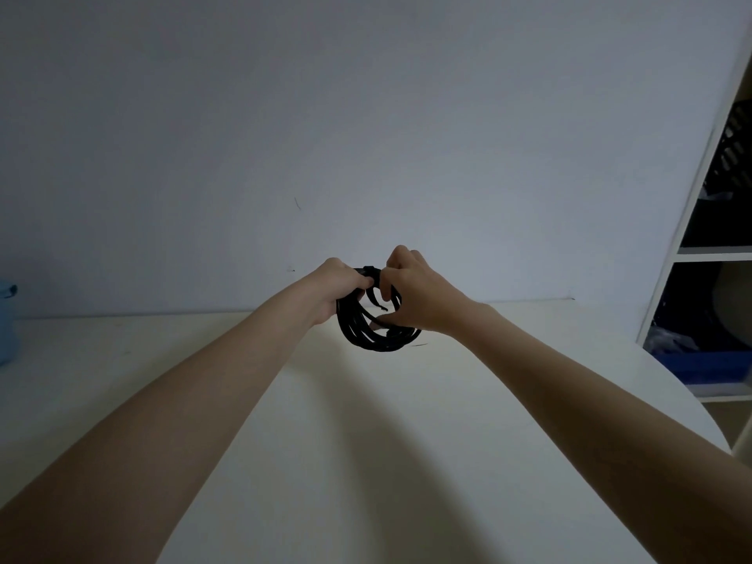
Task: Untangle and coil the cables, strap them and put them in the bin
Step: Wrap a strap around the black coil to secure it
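Above the desk (366, 441) near its far edge, the left hand (339, 287) gripped the coiled black cable (366, 331) while the right hand (411, 295) pinched its top, apparently to fasten the strap (371, 271).

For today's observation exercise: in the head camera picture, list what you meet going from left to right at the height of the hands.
Pale blue container at the left edge → left hand → black coiled cable, gripped by both hands → right hand → white shelf unit with a blue bin on its lower level.
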Action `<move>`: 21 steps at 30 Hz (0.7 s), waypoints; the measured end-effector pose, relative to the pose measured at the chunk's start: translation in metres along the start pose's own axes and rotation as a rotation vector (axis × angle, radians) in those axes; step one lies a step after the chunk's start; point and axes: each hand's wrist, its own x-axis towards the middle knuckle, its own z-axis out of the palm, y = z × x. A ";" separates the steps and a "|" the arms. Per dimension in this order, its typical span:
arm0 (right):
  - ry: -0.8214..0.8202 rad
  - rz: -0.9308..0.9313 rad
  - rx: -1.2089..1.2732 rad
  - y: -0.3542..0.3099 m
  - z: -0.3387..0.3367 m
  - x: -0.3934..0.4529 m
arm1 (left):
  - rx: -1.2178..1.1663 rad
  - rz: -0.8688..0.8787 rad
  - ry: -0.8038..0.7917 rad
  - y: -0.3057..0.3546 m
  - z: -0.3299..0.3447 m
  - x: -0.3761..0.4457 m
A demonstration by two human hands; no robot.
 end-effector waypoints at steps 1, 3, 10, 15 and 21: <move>0.015 -0.021 -0.066 -0.001 0.001 0.000 | 0.000 0.000 0.000 0.000 0.000 0.000; 0.060 -0.049 -0.129 -0.002 0.002 -0.001 | -0.008 -0.001 0.003 0.001 -0.001 0.000; 0.155 -0.004 0.119 0.000 -0.001 0.001 | 0.017 -0.005 -0.008 -0.002 -0.001 0.001; 0.083 -0.002 0.135 0.003 0.002 -0.001 | 0.011 -0.007 -0.044 0.000 0.001 0.000; 0.217 0.051 0.297 0.004 0.000 0.004 | 0.030 -0.034 -0.078 -0.001 0.002 0.001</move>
